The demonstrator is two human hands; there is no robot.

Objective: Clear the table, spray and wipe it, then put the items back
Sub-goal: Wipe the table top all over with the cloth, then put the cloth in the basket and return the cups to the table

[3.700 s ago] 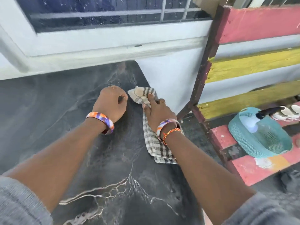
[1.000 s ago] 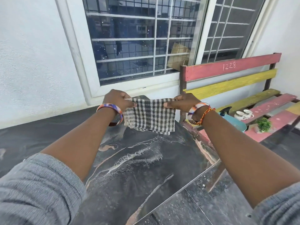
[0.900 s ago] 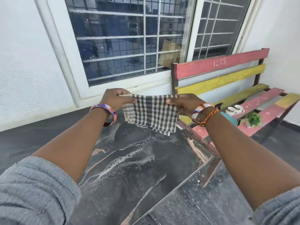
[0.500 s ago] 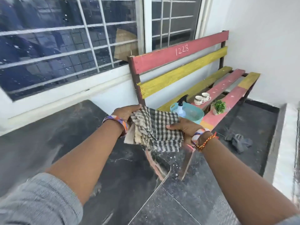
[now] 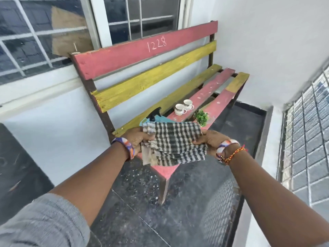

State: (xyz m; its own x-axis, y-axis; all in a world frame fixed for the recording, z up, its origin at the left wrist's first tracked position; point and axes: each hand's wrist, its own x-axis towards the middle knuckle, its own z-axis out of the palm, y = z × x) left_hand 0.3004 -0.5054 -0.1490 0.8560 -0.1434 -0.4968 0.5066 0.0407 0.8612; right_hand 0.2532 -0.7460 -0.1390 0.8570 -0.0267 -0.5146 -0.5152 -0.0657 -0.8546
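A slatted wooden bench (image 5: 160, 72) — red and yellow planks, "1228" chalked on its top rail — stood against a white wall (image 5: 267, 41) under a barred window (image 5: 44, 32). The floor (image 5: 187, 202) was dark speckled stone, in soft daylight.

cloth (image 5: 173, 143) off table, folded, over bench (image 5: 146, 50)

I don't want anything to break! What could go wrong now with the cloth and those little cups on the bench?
The checked cloth, held folded in the left hand and right hand, hangs over the bench. Dropped carelessly, it might bump the spray bottle just behind it.

The two cups and small plant sit near gaps between the slats, so a nudge could tip them.
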